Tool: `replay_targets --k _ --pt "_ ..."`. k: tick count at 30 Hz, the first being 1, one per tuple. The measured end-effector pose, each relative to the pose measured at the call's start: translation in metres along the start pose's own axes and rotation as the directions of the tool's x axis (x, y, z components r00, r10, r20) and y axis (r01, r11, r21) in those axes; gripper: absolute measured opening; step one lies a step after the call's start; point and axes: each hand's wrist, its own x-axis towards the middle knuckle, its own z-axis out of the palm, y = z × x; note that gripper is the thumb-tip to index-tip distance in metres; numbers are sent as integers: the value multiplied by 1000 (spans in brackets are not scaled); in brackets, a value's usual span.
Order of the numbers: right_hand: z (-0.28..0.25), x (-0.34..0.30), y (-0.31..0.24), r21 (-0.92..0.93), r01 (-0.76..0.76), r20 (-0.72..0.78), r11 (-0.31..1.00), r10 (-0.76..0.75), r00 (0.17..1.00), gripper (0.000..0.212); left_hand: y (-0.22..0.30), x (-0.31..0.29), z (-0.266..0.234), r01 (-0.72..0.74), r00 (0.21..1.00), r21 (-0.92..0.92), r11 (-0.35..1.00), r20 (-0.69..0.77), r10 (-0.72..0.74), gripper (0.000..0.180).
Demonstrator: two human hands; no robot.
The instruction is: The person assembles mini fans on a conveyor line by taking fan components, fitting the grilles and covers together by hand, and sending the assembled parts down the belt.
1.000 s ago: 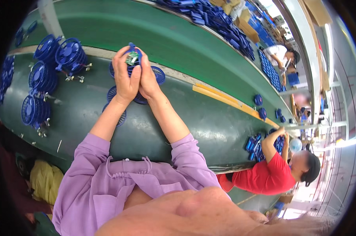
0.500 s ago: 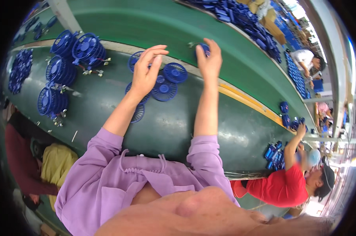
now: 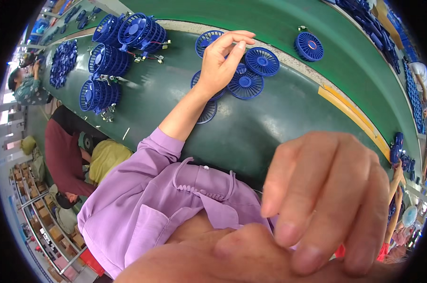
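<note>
My left hand [image 3: 220,63] is open above the dark green worktable, fingers stretched out, holding nothing I can see. Around and beneath it lie several round blue fan grilles [image 3: 262,61], partly covered by the hand and wrist. Close to the camera, my right hand [image 3: 331,198] is raised by my face; its fingers hang loosely bent and a little apart, with nothing visible in them. Its palm is hidden. Beyond the table's far edge, a blue fan unit [image 3: 309,46] with a small wired board sits on the green conveyor belt [image 3: 270,23].
Stacks of blue fan housings [image 3: 140,35] with dangling wires stand on the left of the table, beside a heap of small blue parts [image 3: 63,63]. Yellow tape [image 3: 355,118] runs along the belt edge. A person in dark red [image 3: 65,151] is at lower left; a co-worker's arm [image 3: 395,188] shows at right.
My right hand has left the fan unit on the belt and come up close to the camera. The view has turned, shifting the table's contents rightward; my left hand stays over the grilles.
</note>
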Motion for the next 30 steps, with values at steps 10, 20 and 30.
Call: replay_targets --k 10,20,30 --pt "-28 3 -10 49 -33 167 998 24 986 7 3 2 1 11 1000 -32 999 18 -11 16" --pt "-29 7 -9 72 42 -60 997 -37 998 4 4 6 -6 2 1000 -23 1000 -11 -3 15" --pt "-17 13 -21 299 -43 -267 953 127 955 16 -5 2 -10 -40 999 25 999 -20 41 17"
